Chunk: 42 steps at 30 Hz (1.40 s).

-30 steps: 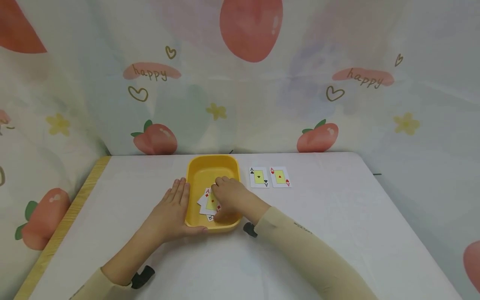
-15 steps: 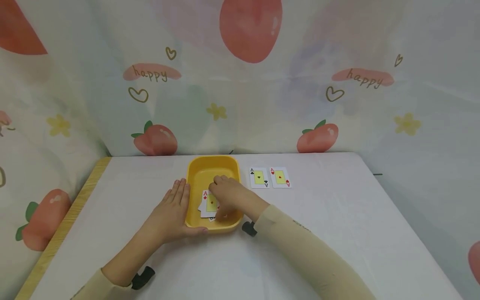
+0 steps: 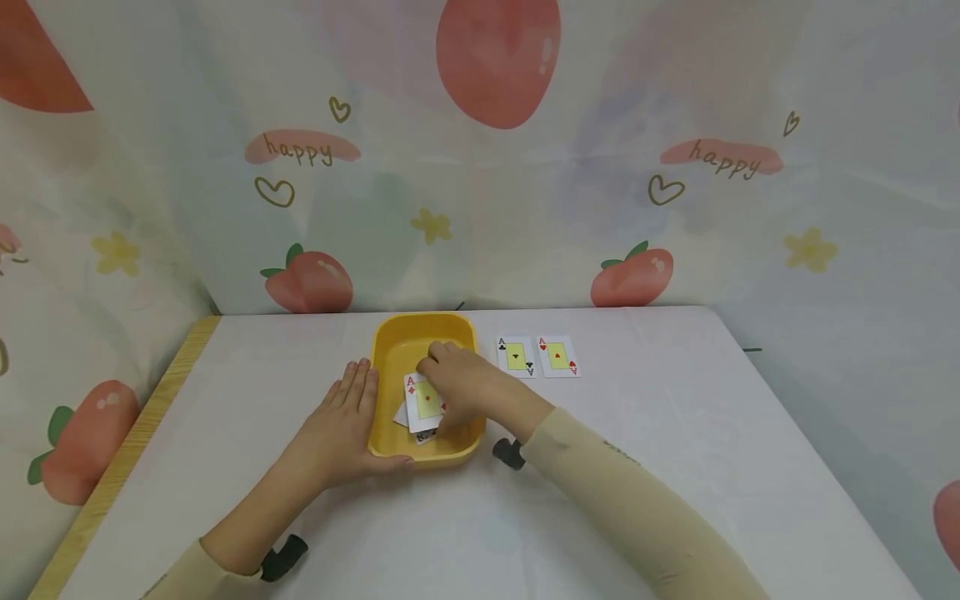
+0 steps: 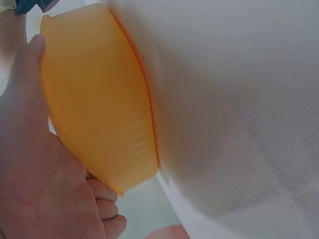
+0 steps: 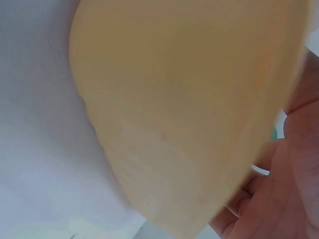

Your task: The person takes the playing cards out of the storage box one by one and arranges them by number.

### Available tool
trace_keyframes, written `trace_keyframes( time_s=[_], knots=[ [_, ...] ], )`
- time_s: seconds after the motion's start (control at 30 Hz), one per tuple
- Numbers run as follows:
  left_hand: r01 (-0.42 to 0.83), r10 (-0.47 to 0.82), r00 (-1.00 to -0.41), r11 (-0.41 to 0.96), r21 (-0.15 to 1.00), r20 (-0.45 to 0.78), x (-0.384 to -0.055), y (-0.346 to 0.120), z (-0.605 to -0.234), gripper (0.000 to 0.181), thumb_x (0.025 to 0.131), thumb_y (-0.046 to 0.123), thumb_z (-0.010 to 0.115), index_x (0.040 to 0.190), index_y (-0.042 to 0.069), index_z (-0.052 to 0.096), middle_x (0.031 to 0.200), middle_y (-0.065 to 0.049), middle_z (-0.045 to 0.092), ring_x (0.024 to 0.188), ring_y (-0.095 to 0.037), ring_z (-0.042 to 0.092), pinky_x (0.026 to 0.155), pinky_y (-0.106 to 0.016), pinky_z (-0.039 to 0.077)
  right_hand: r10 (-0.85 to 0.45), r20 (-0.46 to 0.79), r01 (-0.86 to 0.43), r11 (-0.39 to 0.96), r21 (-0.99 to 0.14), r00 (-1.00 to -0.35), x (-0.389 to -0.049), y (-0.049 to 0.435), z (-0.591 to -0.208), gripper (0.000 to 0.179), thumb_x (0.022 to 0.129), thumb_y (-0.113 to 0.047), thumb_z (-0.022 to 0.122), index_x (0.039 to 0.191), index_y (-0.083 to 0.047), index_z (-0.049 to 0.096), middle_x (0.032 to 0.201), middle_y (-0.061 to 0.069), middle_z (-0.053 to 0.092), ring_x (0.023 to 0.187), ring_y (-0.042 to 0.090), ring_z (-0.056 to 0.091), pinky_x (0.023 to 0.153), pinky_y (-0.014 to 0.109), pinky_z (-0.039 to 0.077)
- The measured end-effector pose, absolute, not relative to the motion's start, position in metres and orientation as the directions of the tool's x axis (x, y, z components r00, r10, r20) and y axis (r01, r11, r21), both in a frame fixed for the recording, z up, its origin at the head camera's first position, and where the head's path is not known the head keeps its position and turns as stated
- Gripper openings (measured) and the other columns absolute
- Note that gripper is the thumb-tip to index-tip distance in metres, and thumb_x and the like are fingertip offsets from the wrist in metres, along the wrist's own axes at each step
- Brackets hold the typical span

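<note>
Your right hand point(image 3: 465, 385) pinches a white ace-of-diamonds playing card with a yellow centre point(image 3: 424, 402) inside a yellow, rounded rectangular tray point(image 3: 405, 346).
From the head, the card is in the tray's near half, above other white playing cards point(image 3: 401, 415) whose edges show; your left hand point(image 3: 337, 429) lies with straight fingers along the tray's left side, thumb at the near rim, while a white ace of clubs point(image 3: 516, 357) and a white ace of hearts point(image 3: 557, 357), both yellow-centred, lie side by side on the white cloth-covered table point(image 3: 712, 417); from the left wrist, your thumb touches the rim; from the right wrist, the tray's outer wall hides much, and you cannot tell what your fingers hold there.
</note>
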<state>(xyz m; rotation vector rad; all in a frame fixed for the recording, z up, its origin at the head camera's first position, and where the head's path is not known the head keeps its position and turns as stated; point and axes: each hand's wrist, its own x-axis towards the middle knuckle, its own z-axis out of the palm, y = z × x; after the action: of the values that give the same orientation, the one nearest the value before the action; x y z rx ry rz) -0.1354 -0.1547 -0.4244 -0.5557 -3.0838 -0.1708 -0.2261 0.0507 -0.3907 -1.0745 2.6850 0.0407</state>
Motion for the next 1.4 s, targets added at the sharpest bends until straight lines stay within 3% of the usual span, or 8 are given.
trace_keyframes(
  time_s=[0.27,0.63,1.0,1.4],
  knots=[
    [0.347,0.348,-0.937,0.932,0.102,0.012,-0.136,-0.156,-0.427,0.137,0.069,0.095,0.046,0.155,-0.009,0.017,0.163,-0.027,0.012,0.152,-0.041,0.012,0.119,-0.054,0.026,-0.706,-0.187,-0.706,0.704,-0.082,-0.683,-0.227,0.064,-0.381,0.098,0.064,-0.056,0.089,0.142,-0.011,0.050,0.127,0.003,0.049,0.110,0.018,0.046,0.105,0.030,0.044],
    [0.331,0.332,-0.943,0.938,0.101,0.007,-0.134,-0.154,-0.425,0.136,0.069,0.090,0.056,0.155,-0.009,0.018,0.163,-0.027,0.013,0.152,-0.041,0.011,0.120,-0.054,0.025,-0.692,-0.147,-0.687,0.721,-0.092,-0.707,-0.228,0.085,-0.367,0.104,0.061,-0.066,0.086,0.141,-0.011,0.050,0.126,0.003,0.047,0.110,0.018,0.043,0.100,0.032,0.043],
    [0.314,0.315,-0.949,0.944,0.099,-0.001,-0.135,-0.152,-0.425,0.138,0.067,0.091,0.055,0.156,-0.008,0.017,0.164,-0.026,0.011,0.153,-0.040,0.010,0.121,-0.053,0.023,-0.643,-0.115,-0.642,0.765,-0.058,-0.757,-0.237,0.109,-0.358,0.089,0.064,-0.044,0.086,0.140,-0.012,0.052,0.127,0.003,0.047,0.111,0.018,0.044,0.100,0.032,0.044],
    [0.313,0.314,-0.949,0.945,0.091,0.002,-0.134,-0.152,-0.426,0.138,0.068,0.092,0.054,0.155,-0.008,0.018,0.164,-0.026,0.012,0.152,-0.040,0.011,0.120,-0.054,0.024,-0.637,-0.106,-0.635,0.770,-0.058,-0.763,-0.238,0.137,-0.357,0.084,0.066,-0.040,0.083,0.138,-0.010,0.053,0.124,0.005,0.049,0.107,0.020,0.045,0.095,0.032,0.045]
  ],
)
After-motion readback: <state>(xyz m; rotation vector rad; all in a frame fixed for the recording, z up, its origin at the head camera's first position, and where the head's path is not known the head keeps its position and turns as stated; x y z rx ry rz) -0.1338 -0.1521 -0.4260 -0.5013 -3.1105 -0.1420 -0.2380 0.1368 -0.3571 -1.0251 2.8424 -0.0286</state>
